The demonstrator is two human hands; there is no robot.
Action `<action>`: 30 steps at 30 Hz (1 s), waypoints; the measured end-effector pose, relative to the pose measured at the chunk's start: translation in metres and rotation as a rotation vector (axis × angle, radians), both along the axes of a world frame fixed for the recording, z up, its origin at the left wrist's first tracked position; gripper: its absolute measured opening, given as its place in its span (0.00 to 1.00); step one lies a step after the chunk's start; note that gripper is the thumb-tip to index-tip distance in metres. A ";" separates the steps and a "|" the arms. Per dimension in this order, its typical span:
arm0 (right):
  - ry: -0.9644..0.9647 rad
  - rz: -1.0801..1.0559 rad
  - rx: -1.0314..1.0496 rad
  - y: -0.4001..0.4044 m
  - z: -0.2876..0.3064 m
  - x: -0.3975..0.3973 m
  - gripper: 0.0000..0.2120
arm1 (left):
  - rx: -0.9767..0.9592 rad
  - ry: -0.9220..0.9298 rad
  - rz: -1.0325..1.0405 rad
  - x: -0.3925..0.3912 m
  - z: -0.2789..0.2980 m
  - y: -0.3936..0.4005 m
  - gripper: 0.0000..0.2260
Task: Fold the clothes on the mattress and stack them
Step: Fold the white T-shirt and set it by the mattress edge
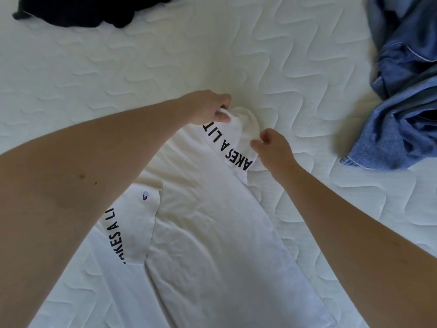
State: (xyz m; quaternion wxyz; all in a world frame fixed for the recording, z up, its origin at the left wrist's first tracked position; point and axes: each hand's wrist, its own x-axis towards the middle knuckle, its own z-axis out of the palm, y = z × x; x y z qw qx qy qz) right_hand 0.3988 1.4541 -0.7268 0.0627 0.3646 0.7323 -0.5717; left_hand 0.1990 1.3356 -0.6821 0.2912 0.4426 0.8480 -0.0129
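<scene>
1. White garment (212, 233) is spread out flat on the quilted white mattress (118, 67), running from the bottom edge of the shot up toward the middle. Looks like a sweatshirt or long-sleeve, but I can't tell exactly.
2. It has black block lettering along white strips; readable bits are "AKES A LI" on the upper strip (227, 150) and the same on the lower-left piece (118, 233). There's also a tiny round logo patch (144, 195) near the lower-left lettering.
3. Left hand (208, 110) is pinching a bunched-up end of the white fabric at the top of the garment, fingers curled round it.
4. Right hand (272, 145) is just beside it, fingers curled onto the same fabric end, near the lettered strip. So both hands are gripping the cloth, close together with that puffed bit of fabric between them.
5. Crumpled blue clothing (402, 91), sort of denim-coloured with light piping, sits in a heap at the right edge of the mattress, well apart from the white one.
6. Dark black garment (82, 10) is bunched at the top-left, partly cut off by the frame.
</scene>
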 end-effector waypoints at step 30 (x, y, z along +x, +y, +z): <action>-0.108 -0.191 -0.473 0.038 -0.032 0.063 0.13 | 0.145 -0.125 0.092 0.012 -0.010 0.082 0.08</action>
